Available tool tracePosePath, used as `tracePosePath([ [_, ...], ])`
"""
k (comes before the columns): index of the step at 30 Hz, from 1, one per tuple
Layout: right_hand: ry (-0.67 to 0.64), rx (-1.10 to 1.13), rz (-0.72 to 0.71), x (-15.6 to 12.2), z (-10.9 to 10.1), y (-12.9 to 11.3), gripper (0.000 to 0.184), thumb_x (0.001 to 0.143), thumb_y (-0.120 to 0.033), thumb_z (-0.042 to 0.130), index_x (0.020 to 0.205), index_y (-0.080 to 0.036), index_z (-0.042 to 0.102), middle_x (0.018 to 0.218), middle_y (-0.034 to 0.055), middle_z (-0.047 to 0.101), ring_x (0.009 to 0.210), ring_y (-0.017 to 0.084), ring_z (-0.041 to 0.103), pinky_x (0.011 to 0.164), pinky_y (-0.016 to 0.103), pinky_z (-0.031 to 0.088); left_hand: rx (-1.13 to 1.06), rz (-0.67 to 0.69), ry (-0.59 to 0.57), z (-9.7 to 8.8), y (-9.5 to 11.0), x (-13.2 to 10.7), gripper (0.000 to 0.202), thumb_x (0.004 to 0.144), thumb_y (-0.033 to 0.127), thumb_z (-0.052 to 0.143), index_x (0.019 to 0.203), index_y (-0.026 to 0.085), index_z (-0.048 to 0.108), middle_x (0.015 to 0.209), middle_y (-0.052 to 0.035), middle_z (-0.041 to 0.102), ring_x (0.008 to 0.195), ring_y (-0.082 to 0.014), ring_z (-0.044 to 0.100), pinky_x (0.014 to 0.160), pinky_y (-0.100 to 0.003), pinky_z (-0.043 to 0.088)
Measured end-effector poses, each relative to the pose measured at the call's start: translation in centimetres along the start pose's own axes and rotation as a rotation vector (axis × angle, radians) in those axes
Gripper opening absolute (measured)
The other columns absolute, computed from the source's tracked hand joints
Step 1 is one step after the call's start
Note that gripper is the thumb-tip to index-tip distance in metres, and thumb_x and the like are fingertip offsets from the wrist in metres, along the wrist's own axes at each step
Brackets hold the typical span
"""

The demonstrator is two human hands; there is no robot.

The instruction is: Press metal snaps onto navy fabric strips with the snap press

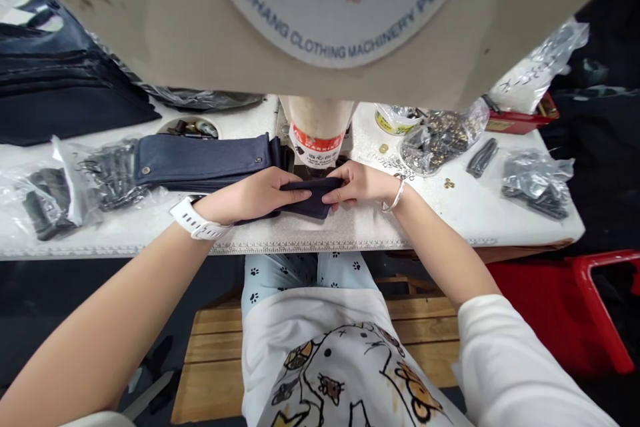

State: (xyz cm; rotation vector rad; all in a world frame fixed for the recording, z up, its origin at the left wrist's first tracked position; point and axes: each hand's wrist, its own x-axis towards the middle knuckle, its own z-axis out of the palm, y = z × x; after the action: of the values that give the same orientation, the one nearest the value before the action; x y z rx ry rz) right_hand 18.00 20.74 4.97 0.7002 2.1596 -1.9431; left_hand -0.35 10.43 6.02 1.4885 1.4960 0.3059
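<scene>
A folded piece of navy fabric (316, 199) is stretched between my two hands, just in front of the machine head (320, 127) with its red warning label. My left hand (265, 193) pinches its left end, thumb on top. At its right end, my right hand (353, 185) grips with thumb and bent fingers. To the left of my left hand lies a stack of navy fabric pieces (200, 157) with a metal snap showing near each end of the top one. What sits under the machine head is hidden behind it.
Clear bags of dark parts (110, 173) lie at left, beside dark folded fabric (60, 80). On the right are a bag of brass fasteners (443, 137), loose rings (397, 165), a bag of black strips (537, 180) and a red box (515, 121). A ruler tape (320, 247) lines the front edge.
</scene>
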Motion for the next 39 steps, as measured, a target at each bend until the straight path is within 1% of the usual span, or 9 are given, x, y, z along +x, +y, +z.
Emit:
tracePosePath([
  [8, 0.082, 0.082, 0.005, 0.4, 0.1, -0.1, 0.016, 0.071, -0.024, 0.065, 0.073, -0.008, 0.062, 0.057, 0.0, 0.061, 0.042, 0.002, 0.041, 0.041, 0.018, 0.032, -0.02, -0.021, 0.117, -0.1, 0.3, 0.3, 0.032, 0.078, 0.045, 0.051, 0.079, 0.018, 0.068, 0.051, 0.0027, 0.049, 0.044, -0.0073, 0.036, 0.042, -0.021, 0.028],
  [14, 0.119, 0.021, 0.023, 0.4, 0.2, -0.5, 0.015, 0.071, -0.024, 0.065, 0.072, -0.009, 0.061, 0.055, -0.0019, 0.058, 0.044, 0.003, 0.042, 0.043, 0.018, 0.033, -0.033, -0.034, 0.123, 0.1, 0.3, 0.1, 0.035, 0.079, 0.046, 0.048, 0.089, 0.019, 0.067, 0.056, 0.0022, 0.054, 0.046, -0.0083, 0.04, 0.045, -0.022, 0.032],
  [17, 0.154, -0.046, 0.004, 0.4, 0.1, -0.5, 0.018, 0.069, -0.026, 0.066, 0.067, -0.011, 0.058, 0.053, -0.0037, 0.054, 0.045, 0.003, 0.042, 0.043, 0.018, 0.031, 0.046, -0.011, 0.199, 0.4, 0.5, 0.1, 0.033, 0.081, 0.044, 0.046, 0.088, 0.019, 0.066, 0.062, 0.0003, 0.058, 0.052, -0.0106, 0.046, 0.051, -0.024, 0.037],
  [22, 0.191, -0.134, -0.069, 0.4, 0.2, -0.3, 0.02, 0.07, -0.031, 0.064, 0.07, -0.012, 0.057, 0.052, -0.0059, 0.046, 0.048, 0.004, 0.039, 0.046, 0.02, 0.028, 0.186, 0.065, 0.322, 1.0, 0.9, 0.0, 0.031, 0.083, 0.038, 0.042, 0.078, 0.017, 0.064, 0.065, -0.0031, 0.056, 0.066, -0.0158, 0.054, 0.065, -0.028, 0.041],
  [25, 0.247, -0.174, -0.112, 0.4, 0.4, -0.3, 0.017, 0.07, -0.028, 0.062, 0.069, -0.012, 0.056, 0.058, -0.0047, 0.047, 0.054, 0.005, 0.039, 0.052, 0.022, 0.029, 0.156, 0.067, 0.323, 1.1, 0.8, 0.0, 0.031, 0.083, 0.039, 0.043, 0.075, 0.016, 0.063, 0.067, -0.0032, 0.056, 0.069, -0.0159, 0.054, 0.067, -0.028, 0.042],
  [30, 0.302, -0.234, -0.123, 0.3, 0.6, -0.3, 0.014, 0.07, -0.025, 0.06, 0.069, -0.012, 0.056, 0.06, -0.0037, 0.046, 0.059, 0.007, 0.04, 0.054, 0.022, 0.029, 0.095, 0.1, 0.217, 0.7, 0.5, -0.3, 0.034, 0.079, 0.047, 0.05, 0.086, 0.017, 0.065, 0.07, -0.0006, 0.057, 0.069, -0.0145, 0.054, 0.065, -0.025, 0.041],
  [32, 0.302, -0.242, -0.124, 0.2, 0.6, -0.4, 0.015, 0.07, -0.026, 0.06, 0.067, -0.013, 0.055, 0.06, -0.0033, 0.046, 0.059, 0.008, 0.041, 0.054, 0.022, 0.029, 0.097, 0.108, 0.199, 0.5, 0.4, -0.3, 0.035, 0.077, 0.048, 0.052, 0.089, 0.017, 0.066, 0.072, -0.0002, 0.058, 0.069, -0.014, 0.054, 0.065, -0.024, 0.041],
  [35, 0.278, -0.217, -0.098, 0.2, 0.5, -0.7, 0.016, 0.07, -0.027, 0.061, 0.067, -0.012, 0.055, 0.059, -0.004, 0.045, 0.057, 0.007, 0.04, 0.054, 0.021, 0.03, 0.111, 0.098, 0.224, 0.2, 0.2, -0.2, 0.033, 0.079, 0.045, 0.051, 0.089, 0.017, 0.066, 0.075, -0.0009, 0.061, 0.068, -0.0135, 0.054, 0.064, -0.025, 0.04],
  [39, 0.269, -0.19, -0.074, 0.3, 0.4, -0.7, 0.017, 0.07, -0.028, 0.061, 0.068, -0.012, 0.056, 0.059, -0.0042, 0.046, 0.057, 0.007, 0.041, 0.055, 0.022, 0.032, 0.065, 0.051, 0.297, 0.5, -0.1, 0.4, 0.031, 0.077, 0.043, 0.051, 0.083, 0.016, 0.066, 0.072, -0.0025, 0.062, 0.063, -0.0134, 0.054, 0.06, -0.026, 0.04],
])
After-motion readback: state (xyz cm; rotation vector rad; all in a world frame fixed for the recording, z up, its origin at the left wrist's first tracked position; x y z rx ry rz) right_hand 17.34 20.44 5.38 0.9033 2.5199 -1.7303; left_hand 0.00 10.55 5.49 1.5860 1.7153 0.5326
